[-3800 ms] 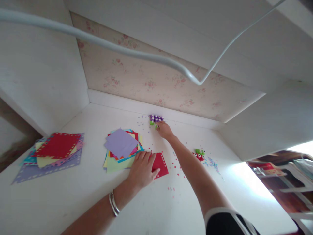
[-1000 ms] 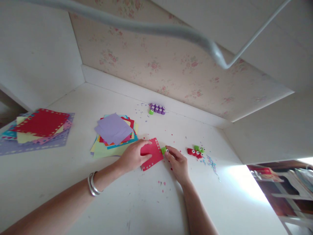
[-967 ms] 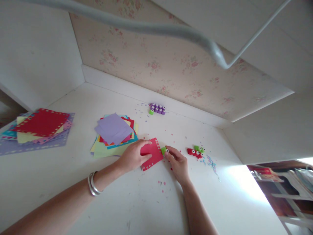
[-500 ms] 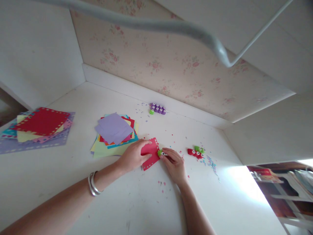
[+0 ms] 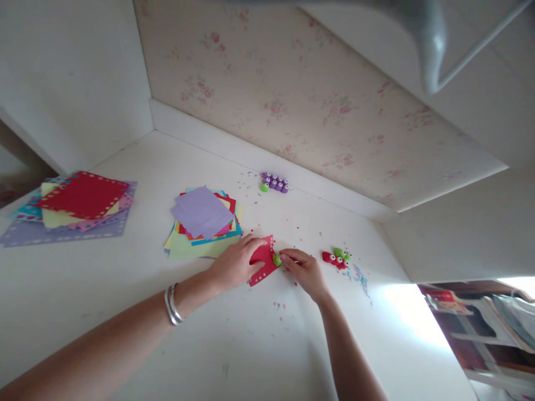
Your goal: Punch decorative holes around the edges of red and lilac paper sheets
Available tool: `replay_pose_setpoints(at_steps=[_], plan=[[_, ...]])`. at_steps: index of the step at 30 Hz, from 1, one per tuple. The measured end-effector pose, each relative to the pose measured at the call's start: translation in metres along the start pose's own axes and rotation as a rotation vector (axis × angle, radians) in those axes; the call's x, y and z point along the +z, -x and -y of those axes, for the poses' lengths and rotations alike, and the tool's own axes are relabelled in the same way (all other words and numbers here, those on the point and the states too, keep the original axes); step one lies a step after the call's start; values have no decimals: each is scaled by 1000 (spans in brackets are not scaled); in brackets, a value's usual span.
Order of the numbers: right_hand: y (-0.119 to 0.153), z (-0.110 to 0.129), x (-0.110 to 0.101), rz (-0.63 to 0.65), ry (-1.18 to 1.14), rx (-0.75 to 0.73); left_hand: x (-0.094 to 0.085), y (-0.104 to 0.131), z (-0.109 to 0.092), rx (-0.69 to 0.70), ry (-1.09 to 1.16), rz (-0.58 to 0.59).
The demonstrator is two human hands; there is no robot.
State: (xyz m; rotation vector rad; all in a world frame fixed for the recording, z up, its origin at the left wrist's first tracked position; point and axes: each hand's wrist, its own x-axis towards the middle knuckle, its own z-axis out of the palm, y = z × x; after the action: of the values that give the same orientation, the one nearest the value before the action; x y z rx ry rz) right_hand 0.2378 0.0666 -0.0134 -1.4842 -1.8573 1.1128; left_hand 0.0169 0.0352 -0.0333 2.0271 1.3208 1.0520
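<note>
My left hand [image 5: 237, 264] holds a small red sheet of paper [image 5: 264, 257] against the white tabletop, thumb and fingers closed over its left side. Punched holes run along the sheet's edges. At its right edge sits a small green craft paper punch [image 5: 276, 259], gripped by my right hand [image 5: 307, 274] with the thumb and fingers pressed on its top. The paper's edge meets the punch; how deep it goes in is hidden.
Plain coloured papers [image 5: 203, 211] lie stacked left of my hands, and hole-edged papers [image 5: 86, 195] farther left. Purple punches [image 5: 276, 184] stand near the wall with a green one [image 5: 264, 187]. Red punches [image 5: 332, 258] and green ones lie right. Paper bits [image 5: 363, 278] are scattered about.
My right fingers have shifted onto the top of the green punch, whose eye-like button is now covered. The whole view has moved slightly.
</note>
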Motion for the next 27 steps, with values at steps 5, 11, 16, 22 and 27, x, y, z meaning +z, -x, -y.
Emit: replay_pose_setpoints(at_steps=[5, 11, 16, 22, 27], plan=[[-2, 6, -2, 61, 9, 4, 0, 1, 2, -4, 4, 16], [-2, 10, -4, 95, 47, -17, 0, 1, 3, 10, -9, 8], [-3, 9, -2, 81, 38, 14, 1, 1, 3, 7, 3, 3], [-5, 7, -2, 58, 94, 10, 1, 0, 2, 6, 11, 8], [-10, 9, -2, 76, 174, 92, 1, 1, 2, 12, 5, 8]])
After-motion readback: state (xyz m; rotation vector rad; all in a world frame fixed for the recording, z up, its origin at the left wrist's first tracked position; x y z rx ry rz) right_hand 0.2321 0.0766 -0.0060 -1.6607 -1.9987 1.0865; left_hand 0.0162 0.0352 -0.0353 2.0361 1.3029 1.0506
